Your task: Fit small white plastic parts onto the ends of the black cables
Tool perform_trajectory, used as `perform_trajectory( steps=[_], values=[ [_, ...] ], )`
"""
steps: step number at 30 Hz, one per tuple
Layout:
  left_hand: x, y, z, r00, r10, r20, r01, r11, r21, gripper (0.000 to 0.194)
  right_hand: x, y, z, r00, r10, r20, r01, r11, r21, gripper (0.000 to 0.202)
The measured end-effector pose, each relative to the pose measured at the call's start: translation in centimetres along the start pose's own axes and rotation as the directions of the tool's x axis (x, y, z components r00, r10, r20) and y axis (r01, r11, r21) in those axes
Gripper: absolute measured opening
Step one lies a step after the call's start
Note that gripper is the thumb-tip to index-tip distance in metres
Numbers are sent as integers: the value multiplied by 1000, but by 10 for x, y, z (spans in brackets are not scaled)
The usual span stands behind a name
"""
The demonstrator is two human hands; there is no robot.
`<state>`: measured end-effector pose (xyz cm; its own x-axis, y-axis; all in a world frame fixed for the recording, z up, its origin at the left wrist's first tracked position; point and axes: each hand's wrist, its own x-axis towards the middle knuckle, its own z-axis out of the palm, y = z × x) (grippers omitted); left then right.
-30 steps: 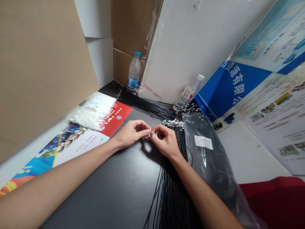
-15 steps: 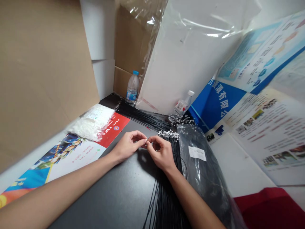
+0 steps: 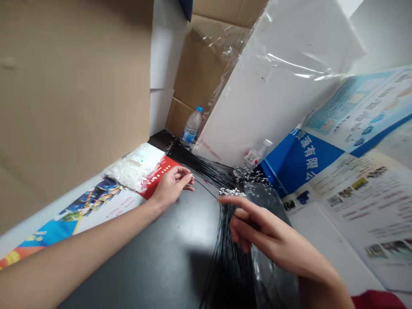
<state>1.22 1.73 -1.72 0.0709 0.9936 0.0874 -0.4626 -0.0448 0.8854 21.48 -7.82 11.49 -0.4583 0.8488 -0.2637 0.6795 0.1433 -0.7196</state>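
Thumb and fingertips of my left hand (image 3: 174,185) pinch one end of a thin black cable (image 3: 206,187) over the dark table, beside the red part of a printed sheet. The cable runs right toward my right hand (image 3: 260,223), whose index finger is stretched out and other fingers are loosely bent, with nothing gripped. Under and beside my right hand lies a bundle of black cables (image 3: 225,240) with white connector ends (image 3: 231,192) at its top. A second bundle of black cables (image 3: 202,165) lies behind my hands.
A plastic bag of white parts (image 3: 138,167) lies on the printed sheet (image 3: 109,206) at left. One bottle (image 3: 191,128) stands at the back; another bottle (image 3: 257,155) leans to its right. Cardboard (image 3: 74,86) rises at left. A clear bag (image 3: 267,206) lies at right.
My hands have come apart. My right hand has moved right and opened, while my left hand still pinches, now with a cable stretching between them. The camera view has shifted.
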Motion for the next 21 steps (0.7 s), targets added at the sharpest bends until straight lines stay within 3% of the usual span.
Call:
perform_trajectory(
  steps=[3, 7, 11, 13, 18, 21],
  values=[
    [-4, 0, 4, 996, -24, 82, 20, 999, 44, 21, -32, -21, -8, 995, -15, 100, 16, 1000, -4, 31],
    [-16, 3, 12, 968, 48, 247, -115, 958, 264, 17, -42, -22, -19, 997, -3, -81, 1, 1000, -29, 30],
    [-24, 7, 14, 922, -15, 387, -235, 772, 590, 16, -20, 4, -26, 968, 153, -197, -203, 943, -265, 22],
    [-27, 6, 13, 868, -34, 496, -352, 664, 660, 13, -8, 18, -24, 952, 256, -165, -301, 871, -387, 15],
    [-32, 3, 11, 657, -97, 748, -623, 490, 610, 12, 5, 29, -12, 915, 390, -109, -388, 768, -509, 12],
    [-34, 4, 11, 605, -138, 784, -675, 433, 597, 13, 6, 22, -6, 910, 411, -52, -377, 768, -518, 13]
  ],
)
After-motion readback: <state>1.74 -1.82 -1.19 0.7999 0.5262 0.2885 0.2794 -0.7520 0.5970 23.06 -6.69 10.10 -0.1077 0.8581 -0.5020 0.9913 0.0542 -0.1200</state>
